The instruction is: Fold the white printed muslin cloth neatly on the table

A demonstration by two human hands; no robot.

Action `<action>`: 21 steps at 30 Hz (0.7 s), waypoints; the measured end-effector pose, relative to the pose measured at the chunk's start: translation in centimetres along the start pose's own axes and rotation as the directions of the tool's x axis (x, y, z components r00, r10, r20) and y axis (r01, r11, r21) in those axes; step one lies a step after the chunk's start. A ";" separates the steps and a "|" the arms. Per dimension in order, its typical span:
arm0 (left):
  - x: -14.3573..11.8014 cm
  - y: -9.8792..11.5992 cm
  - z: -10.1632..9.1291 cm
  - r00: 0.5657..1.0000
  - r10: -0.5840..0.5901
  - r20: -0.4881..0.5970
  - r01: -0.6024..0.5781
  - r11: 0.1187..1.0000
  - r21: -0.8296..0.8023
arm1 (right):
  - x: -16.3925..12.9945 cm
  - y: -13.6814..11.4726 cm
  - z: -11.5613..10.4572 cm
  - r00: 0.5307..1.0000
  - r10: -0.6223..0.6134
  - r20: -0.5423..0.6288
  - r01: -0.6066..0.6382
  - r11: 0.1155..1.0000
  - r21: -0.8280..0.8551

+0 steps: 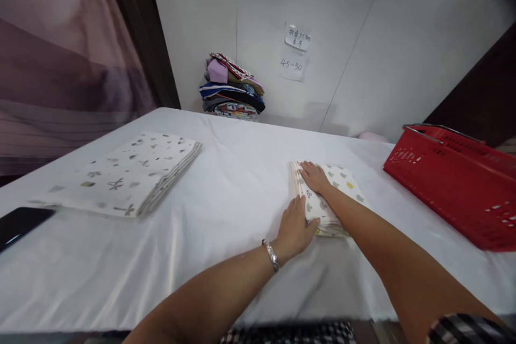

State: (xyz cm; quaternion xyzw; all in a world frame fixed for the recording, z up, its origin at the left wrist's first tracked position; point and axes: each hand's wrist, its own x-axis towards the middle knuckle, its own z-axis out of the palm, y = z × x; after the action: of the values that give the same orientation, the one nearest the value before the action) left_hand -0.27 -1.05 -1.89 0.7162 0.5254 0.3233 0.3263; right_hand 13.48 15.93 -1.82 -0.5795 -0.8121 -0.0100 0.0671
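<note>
A folded white cloth (pixel 342 177) printed with grey shapes and a few yellow ones lies on the table, right of the middle. Flat on its upper left part rests my right hand (pixel 315 177), fingers stretched out. My left hand (pixel 295 227), with a silver bracelet at the wrist, touches the cloth's near left edge. Its fingers are extended and its thumb reaches over the near corner. Neither hand grips the cloth. Part of the cloth is hidden under my right hand and forearm.
Another folded printed cloth (pixel 133 172) lies on the left of the white-covered table (pixel 234 183), near a dark flat object (pixel 24 223). A red basket (pixel 455 183) stands at the right. Against the wall rises a stack of folded fabrics (pixel 233 88), beside paper signs (pixel 296 54).
</note>
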 end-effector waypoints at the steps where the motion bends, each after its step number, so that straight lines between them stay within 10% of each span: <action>1: -0.3 0.2 0.2 1.000 -0.011 0.024 0.011 1.000 0.009 | 0.0 0.0 0.0 1.000 0.002 0.002 -0.002 1.000 0.001; 21: -1.6 1.1 0.5 0.991 -0.006 0.135 0.001 0.999 0.036 | 0.1 0.4 0.3 1.000 -0.008 -0.010 0.008 1.000 -0.013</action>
State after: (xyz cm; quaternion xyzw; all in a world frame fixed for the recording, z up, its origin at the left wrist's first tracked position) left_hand 0.32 -2.93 -1.49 0.7412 0.5091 0.2642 0.3488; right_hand 13.82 16.14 -2.17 -0.5766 -0.8140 -0.0185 0.0674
